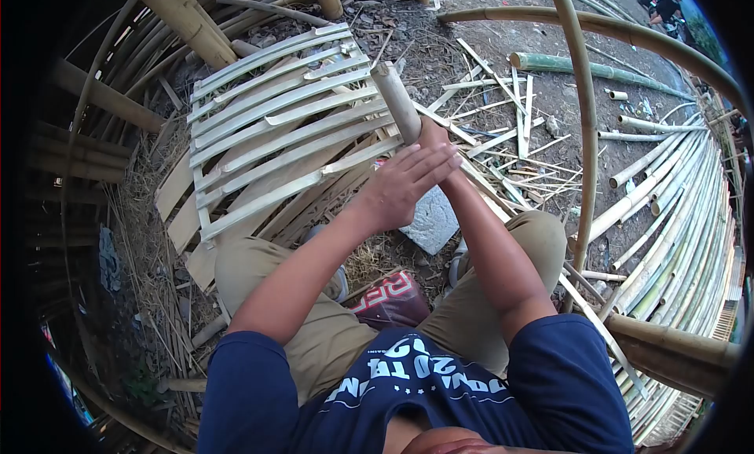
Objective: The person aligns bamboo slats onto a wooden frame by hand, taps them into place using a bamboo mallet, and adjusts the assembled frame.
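Note:
My right hand (430,133) is wrapped round a thick round wooden stick (397,100), whose blunt end points forward and slightly left. Across the right hand and wrist lies my left hand (412,177), its fingers stretched out and nothing seen in it. Below both hands, a grey stone block (432,222) rests on the ground between my feet. To the left of the stick is a rack of pale split-bamboo slats (290,116), with wider flat strips underneath. Part of the stick is hidden by my right hand.
Cut bamboo strips (522,116) litter the ground ahead. A pile of bamboo poles (667,226) lies right, behind an upright pole (585,116). A red printed bag (393,297) is between my legs. Thick bamboo posts (192,26) stand left; a person (667,8) is far off.

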A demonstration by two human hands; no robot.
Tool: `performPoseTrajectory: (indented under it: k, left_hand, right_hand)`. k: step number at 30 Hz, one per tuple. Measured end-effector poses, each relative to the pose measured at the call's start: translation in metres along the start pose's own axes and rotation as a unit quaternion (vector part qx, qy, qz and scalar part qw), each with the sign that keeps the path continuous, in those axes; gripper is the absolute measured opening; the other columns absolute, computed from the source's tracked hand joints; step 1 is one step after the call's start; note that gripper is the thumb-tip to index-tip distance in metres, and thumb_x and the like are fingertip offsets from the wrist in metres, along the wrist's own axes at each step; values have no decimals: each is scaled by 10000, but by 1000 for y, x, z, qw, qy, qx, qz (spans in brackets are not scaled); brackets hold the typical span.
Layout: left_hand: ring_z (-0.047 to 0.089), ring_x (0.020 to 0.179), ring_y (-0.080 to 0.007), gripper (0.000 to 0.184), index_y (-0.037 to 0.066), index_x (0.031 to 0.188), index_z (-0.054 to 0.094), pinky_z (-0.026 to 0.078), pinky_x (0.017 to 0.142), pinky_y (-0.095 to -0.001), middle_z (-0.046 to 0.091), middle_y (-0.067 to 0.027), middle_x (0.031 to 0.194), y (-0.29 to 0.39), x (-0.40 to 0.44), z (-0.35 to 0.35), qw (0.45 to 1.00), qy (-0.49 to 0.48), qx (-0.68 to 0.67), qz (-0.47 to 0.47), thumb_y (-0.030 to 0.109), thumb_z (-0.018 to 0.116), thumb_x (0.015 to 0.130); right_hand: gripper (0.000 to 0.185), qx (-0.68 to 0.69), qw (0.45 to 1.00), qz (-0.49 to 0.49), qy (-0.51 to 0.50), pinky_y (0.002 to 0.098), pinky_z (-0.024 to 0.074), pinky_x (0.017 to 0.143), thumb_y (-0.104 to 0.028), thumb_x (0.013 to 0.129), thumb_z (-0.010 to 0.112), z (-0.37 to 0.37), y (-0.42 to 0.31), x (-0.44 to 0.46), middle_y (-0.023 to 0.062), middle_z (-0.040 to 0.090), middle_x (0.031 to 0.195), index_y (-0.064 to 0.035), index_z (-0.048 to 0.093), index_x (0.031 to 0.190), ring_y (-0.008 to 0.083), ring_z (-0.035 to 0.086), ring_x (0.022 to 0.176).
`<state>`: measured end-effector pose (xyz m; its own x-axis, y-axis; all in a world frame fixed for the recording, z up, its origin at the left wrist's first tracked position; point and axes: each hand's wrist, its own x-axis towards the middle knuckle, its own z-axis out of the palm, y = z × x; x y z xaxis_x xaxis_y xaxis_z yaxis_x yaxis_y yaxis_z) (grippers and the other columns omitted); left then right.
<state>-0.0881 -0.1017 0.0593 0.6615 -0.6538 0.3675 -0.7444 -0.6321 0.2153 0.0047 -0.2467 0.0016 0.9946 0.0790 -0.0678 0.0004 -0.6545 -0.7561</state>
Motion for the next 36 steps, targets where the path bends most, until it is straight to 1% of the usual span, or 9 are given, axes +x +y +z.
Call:
performPoseTrajectory:
  k: [2,5,6,9,15,16,19,22,36]
  left_hand:
    - [331,1593,-334,987,131,1686,278,281,1294,-560,353,-187,1702,7,-5,3,987,-129,47,84,0,679,793]
    - [267,1630,-269,1014,157,1701,257,189,1318,-602,284,-134,1754,-6,-4,-5,956,-134,202,-163,14,669,785]
    - [281,1625,-259,1017,170,1707,240,202,1300,-632,261,-135,1762,-9,-1,-4,955,-72,188,-217,30,668,796]
    - [270,1622,-341,1030,83,1706,191,235,1284,-644,233,-211,1754,-11,-2,-8,986,-117,120,16,69,695,807]
    - [492,1466,-376,962,31,1682,199,374,1220,-579,329,-215,1710,-31,-18,24,957,-24,73,-281,141,715,878]
    - [615,1314,-369,804,40,1613,347,468,1125,-551,507,-205,1579,-35,-20,25,954,-17,61,-293,131,712,902]
    - [686,1181,-387,570,27,1462,515,553,993,-543,663,-198,1356,-48,-21,24,954,-99,58,-278,68,669,915]
    - [731,1063,-383,394,42,1321,609,600,865,-525,727,-180,1177,-51,-21,26,956,-84,75,-272,21,617,928]
    - [743,1025,-371,396,82,1324,622,608,820,-518,736,-160,1164,-55,-20,24,953,-106,69,-277,12,609,934]
  right_hand:
    - [624,-14,999,-37,18,449,611,823,-253,718,925,10,16,3,271,762,1003,65,653,1181,380,776,952]
    - [526,25,1000,-8,-10,447,610,792,-239,807,879,4,6,-2,250,769,1022,60,651,1175,346,779,975]
    - [450,-25,999,-5,-21,445,608,758,-216,871,834,-5,-9,-10,227,775,1024,57,647,1176,313,784,958]
    - [494,197,980,-1,-18,491,586,819,-240,803,856,2,11,-1,314,741,978,84,611,1083,447,751,963]
    - [571,-9,1000,-19,7,482,601,869,-177,699,879,-7,-12,-16,315,747,1011,67,619,1146,447,753,983]
    - [571,-10,1000,-15,11,481,598,870,-187,698,874,-6,-12,-17,306,749,1016,58,625,1150,436,755,986]
    - [598,-23,999,-21,30,499,591,883,-215,694,877,-4,-14,-19,305,748,1020,48,617,1164,454,745,986]
    - [616,-31,999,-25,33,506,592,884,-223,697,882,-2,-16,-21,307,748,1012,44,606,1178,466,742,982]
    - [647,-64,997,-2,39,496,602,864,-247,691,897,7,-15,-21,301,751,990,27,607,1201,457,753,951]
